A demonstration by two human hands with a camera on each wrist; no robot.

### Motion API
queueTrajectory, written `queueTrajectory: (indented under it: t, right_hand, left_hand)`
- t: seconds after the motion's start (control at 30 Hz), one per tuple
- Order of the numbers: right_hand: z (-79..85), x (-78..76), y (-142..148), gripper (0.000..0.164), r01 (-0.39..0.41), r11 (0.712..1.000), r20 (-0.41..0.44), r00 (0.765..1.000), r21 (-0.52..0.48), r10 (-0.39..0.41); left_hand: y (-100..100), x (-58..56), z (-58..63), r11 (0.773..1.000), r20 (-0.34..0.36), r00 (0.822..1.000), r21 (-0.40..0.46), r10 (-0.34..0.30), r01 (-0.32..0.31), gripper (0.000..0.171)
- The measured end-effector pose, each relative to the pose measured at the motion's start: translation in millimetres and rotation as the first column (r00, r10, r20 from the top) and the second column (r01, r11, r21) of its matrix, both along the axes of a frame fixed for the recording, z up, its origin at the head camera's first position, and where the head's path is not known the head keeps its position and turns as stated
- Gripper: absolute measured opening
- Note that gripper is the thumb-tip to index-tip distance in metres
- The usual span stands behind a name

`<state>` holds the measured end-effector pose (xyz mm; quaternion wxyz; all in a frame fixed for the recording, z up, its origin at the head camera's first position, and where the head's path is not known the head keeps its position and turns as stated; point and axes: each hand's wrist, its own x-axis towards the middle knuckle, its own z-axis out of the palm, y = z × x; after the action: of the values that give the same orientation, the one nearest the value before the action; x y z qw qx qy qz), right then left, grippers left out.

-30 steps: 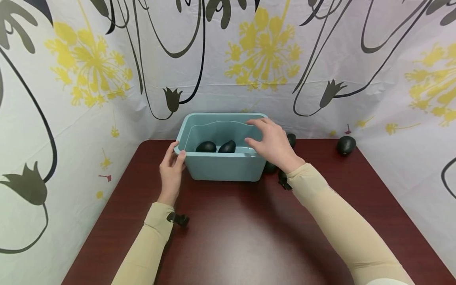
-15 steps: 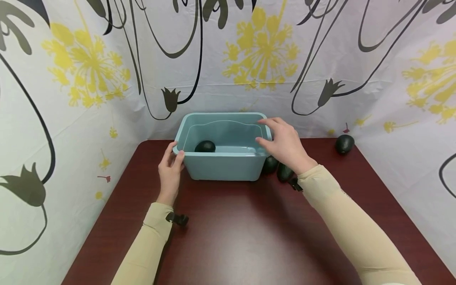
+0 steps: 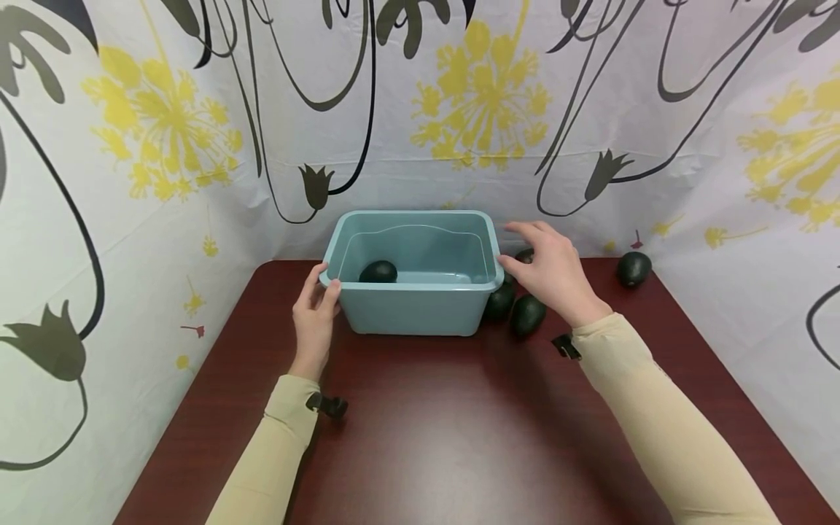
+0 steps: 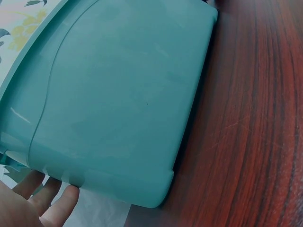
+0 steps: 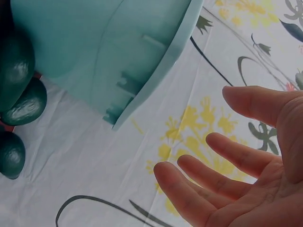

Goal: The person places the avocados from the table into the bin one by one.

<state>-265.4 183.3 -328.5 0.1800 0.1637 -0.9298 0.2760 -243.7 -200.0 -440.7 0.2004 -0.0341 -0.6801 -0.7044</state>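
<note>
A light blue plastic bin (image 3: pixel 413 310) stands at the back of the table, with one dark green avocado (image 3: pixel 378 272) visible inside, toward its left; the near wall hides part of the bin's floor. My left hand (image 3: pixel 313 313) grips the bin's left rim near the front corner, its thumb at the near side. In the left wrist view, fingertips (image 4: pixel 71 191) touch the bin's outer side. My right hand (image 3: pixel 554 270) is just past the bin's right rim, fingers spread and holding nothing. Below it lie several avocados (image 3: pixel 528 316) close against the bin's right side.
One more avocado (image 3: pixel 634 269) lies apart at the table's back right corner. A white cloth (image 3: pixel 420 175) with yellow and grey flower prints hangs behind and beside the dark red-brown table (image 3: pixel 420 437).
My right hand has moved right, from over the bin to beyond its right rim. A second avocado seen in the bin earlier is out of sight. My left hand keeps its grip.
</note>
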Motion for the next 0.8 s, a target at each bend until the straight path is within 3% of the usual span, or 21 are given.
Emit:
queueTrajectory:
  t: [0.3, 0.8]
  right_hand:
    - [-10.8, 5.2, 16, 0.056, 0.036, 0.999, 0.019, 0.999, -0.012, -0.036]
    - [-47.2, 4.4, 34, 0.056, 0.087, 0.996, 0.068, 0.994, 0.000, -0.087]
  left_hand:
    - [0, 0.0, 0.6, 1.000, -0.005, 1.000, 0.001, -0.009, 0.009, 0.055]
    - [-1, 0.7, 1.1, 1.000, 0.010, 1.000, 0.005, -0.005, 0.005, 0.054]
